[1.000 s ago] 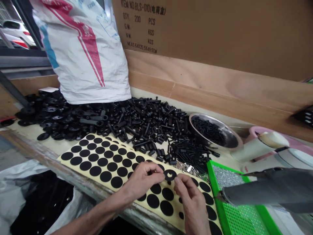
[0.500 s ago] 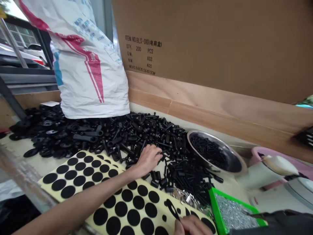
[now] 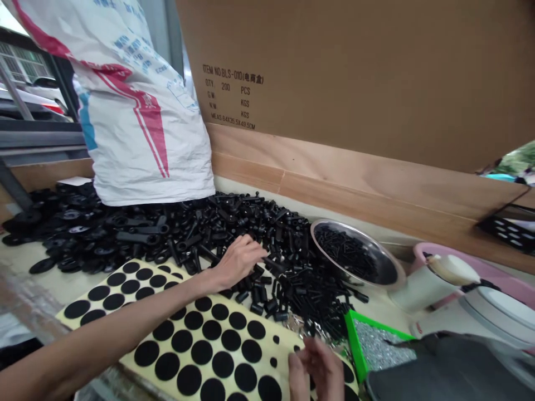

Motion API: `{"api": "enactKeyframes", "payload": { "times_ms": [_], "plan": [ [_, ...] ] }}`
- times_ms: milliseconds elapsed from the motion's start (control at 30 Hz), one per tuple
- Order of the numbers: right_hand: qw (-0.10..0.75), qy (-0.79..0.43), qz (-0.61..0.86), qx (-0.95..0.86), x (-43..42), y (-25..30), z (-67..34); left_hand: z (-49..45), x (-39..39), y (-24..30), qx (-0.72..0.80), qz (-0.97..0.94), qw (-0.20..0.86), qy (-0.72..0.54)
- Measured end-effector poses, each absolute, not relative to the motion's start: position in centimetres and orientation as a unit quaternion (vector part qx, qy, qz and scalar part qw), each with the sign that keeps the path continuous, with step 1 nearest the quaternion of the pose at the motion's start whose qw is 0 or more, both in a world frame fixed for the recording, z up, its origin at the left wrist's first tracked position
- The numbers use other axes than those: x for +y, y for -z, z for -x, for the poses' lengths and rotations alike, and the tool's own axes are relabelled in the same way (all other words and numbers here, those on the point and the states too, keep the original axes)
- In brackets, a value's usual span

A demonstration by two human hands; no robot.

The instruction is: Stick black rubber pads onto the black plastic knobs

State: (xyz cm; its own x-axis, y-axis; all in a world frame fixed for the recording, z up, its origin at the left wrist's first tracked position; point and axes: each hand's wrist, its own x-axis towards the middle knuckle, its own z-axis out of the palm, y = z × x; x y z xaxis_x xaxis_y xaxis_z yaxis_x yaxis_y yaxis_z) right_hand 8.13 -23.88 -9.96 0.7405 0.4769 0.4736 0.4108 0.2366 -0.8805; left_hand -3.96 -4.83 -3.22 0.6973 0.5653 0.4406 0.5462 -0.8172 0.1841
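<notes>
The left hand [image 3: 239,260] has moved to the black parts [image 3: 288,262], leaving stickers [image 3: 222,363] to the right hand [image 3: 324,370]; both hands' finger grip is unclear.

The left hand [image 3: 240,262] is bare, with rounded knuckles and a narrow wrist; the forearm [image 3: 125,331], slim and smooth, is bare too, broadening gradually. The right hand [image 3: 320,370], somewhat blurred, is likewise bare.
</notes>
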Motion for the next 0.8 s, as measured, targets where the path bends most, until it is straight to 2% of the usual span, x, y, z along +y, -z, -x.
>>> {"api": "enactKeyframes", "payload": {
  "times_ms": [133, 233, 300, 367, 433, 467, 533, 633, 800],
  "plan": [
    [0.704, -0.241, 0.560, -0.364, -24.2, 8.0, -6.8, 8.4, -11.3, 2.7, 0.186, -0.939, 0.025, -0.288],
    [0.687, -0.314, 0.551, -0.353, -24.5, 7.1, -6.0, 9.8, -14.8, 2.9, 0.210, -0.895, 0.121, -0.375],
    [0.686, -0.291, 0.567, -0.351, -24.7, 7.0, -5.6, 9.8, -16.7, 3.2, 0.329, -0.782, 0.288, -0.445],
    [0.681, -0.243, 0.589, -0.360, -24.8, 7.1, -5.1, 9.3, -18.7, 3.3, 0.407, -0.597, 0.529, -0.446],
    [0.665, -0.207, 0.597, -0.398, -25.0, 7.2, -4.3, 8.5, -20.4, 3.5, 0.376, -0.413, 0.725, -0.402],
    [0.655, -0.199, 0.596, -0.420, -25.2, 7.2, -3.7, 8.2, -21.0, 3.5, 0.341, -0.349, 0.779, -0.394],
    [0.641, -0.208, 0.585, -0.451, -25.5, 7.1, -2.8, 7.8, -21.5, 3.6, 0.305, -0.281, 0.799, -0.435],
    [0.653, -0.251, 0.578, -0.420, -25.9, 6.4, -2.8, 8.3, -20.9, 3.8, 0.319, -0.280, 0.763, -0.487],
    [0.661, -0.290, 0.600, -0.346, -26.0, 5.7, -4.9, 9.6, -20.3, 4.3, 0.360, -0.309, 0.749, -0.463]
  ]
}}
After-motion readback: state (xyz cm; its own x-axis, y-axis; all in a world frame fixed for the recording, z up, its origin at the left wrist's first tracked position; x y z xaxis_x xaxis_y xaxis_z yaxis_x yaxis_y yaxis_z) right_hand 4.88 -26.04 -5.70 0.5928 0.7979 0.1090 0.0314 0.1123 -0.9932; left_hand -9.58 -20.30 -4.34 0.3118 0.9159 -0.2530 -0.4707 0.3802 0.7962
